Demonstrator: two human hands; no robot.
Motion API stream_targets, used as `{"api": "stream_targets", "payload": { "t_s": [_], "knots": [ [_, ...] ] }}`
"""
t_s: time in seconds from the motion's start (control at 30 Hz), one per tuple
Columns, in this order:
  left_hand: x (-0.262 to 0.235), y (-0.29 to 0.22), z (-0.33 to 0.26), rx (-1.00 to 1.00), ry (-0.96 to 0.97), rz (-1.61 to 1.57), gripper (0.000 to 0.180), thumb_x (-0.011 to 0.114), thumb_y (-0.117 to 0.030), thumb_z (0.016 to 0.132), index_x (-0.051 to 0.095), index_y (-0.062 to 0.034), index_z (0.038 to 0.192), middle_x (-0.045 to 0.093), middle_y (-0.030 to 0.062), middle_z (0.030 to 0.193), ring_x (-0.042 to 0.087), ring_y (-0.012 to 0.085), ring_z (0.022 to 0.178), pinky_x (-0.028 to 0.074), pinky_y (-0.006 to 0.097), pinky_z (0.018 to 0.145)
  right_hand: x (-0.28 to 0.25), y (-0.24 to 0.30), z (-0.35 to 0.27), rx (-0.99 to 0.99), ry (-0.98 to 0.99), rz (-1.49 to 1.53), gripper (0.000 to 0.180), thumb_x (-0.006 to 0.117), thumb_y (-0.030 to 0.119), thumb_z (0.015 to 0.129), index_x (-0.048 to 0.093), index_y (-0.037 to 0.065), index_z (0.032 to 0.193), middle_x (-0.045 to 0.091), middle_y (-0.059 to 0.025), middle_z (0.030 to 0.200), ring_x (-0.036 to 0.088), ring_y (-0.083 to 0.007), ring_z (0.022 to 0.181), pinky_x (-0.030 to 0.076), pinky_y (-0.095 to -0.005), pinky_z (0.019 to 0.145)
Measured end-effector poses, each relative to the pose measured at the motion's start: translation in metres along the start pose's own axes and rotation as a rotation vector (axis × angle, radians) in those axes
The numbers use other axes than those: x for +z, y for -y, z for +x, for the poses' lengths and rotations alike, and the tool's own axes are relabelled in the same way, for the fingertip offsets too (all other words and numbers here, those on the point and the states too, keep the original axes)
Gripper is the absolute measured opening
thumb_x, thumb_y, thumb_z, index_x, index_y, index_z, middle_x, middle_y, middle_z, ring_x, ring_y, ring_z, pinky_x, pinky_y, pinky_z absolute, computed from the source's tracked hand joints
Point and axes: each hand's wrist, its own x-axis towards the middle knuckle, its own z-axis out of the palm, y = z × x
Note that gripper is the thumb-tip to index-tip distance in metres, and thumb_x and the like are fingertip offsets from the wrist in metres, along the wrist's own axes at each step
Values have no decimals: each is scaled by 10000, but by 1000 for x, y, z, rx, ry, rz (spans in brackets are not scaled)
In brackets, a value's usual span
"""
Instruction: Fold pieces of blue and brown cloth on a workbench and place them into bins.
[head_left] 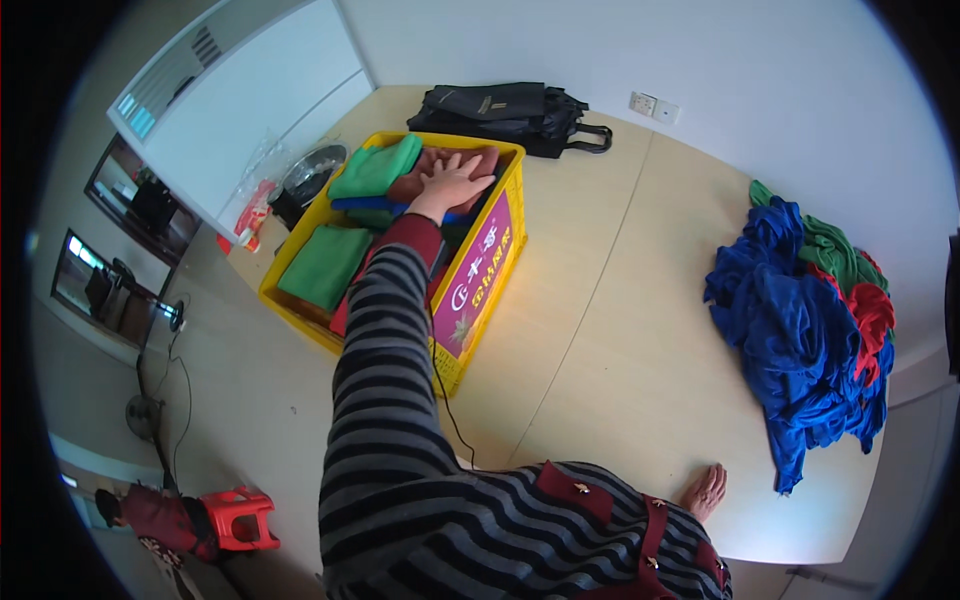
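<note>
My left hand (452,186) lies palm down with fingers spread on a folded brown-red cloth (484,160) at the far end of a yellow plastic crate (515,190). A folded green cloth (375,170) sits beside it, with a strip of blue cloth (350,204) below. Nearer in the crate is another folded green cloth (325,265); red fabric shows partly behind my striped sleeve. My right hand (706,491) rests on the table at the near right, fingers stretched out and holding nothing. A crumpled heap of blue cloth (790,300) lies beyond it.
Red (868,320) and green cloths (832,255) are mixed into the heap. A black folded bag (500,105) lies behind the crate. A thin dark cable (447,400) runs beside it. On the floor at left, a person (165,520) is near a red stool (240,520).
</note>
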Motion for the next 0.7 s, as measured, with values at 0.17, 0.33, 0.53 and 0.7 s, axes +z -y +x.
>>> {"api": "stream_targets", "payload": {
  "t_s": [0.17,0.33,0.53,0.7],
  "knots": [
    [-2,-12,-3,59,-36,17,744,369,-694,925,277,-311,1556,125,106,1651,49,459,1495,41,677,1153,4,-2,-1,13,9,-21,382,463,159,983,506,21,1337,483,-179,1431,395,-365,1369,306,-471,1134],
    [-11,-6,-5,131,-110,-64,730,333,-687,936,273,-311,1558,182,90,1636,113,404,1499,56,672,1152,17,-13,-2,10,-17,-44,382,458,160,984,506,18,1336,482,-177,1433,395,-361,1369,308,-472,1133],
    [-14,38,-21,127,-123,-97,741,318,-700,932,328,-273,1538,231,58,1629,170,342,1499,83,675,1145,-5,0,-4,26,28,-23,384,459,147,974,506,6,1328,489,-182,1420,394,-370,1364,311,-473,1130],
    [-39,71,-11,391,-124,-328,621,340,-516,1017,401,-117,1488,377,123,1552,315,289,1447,248,373,1188,-9,6,-6,-6,-6,-1,410,476,132,937,500,-3,1322,486,-210,1404,395,-398,1349,312,-490,1121]
  ]
}}
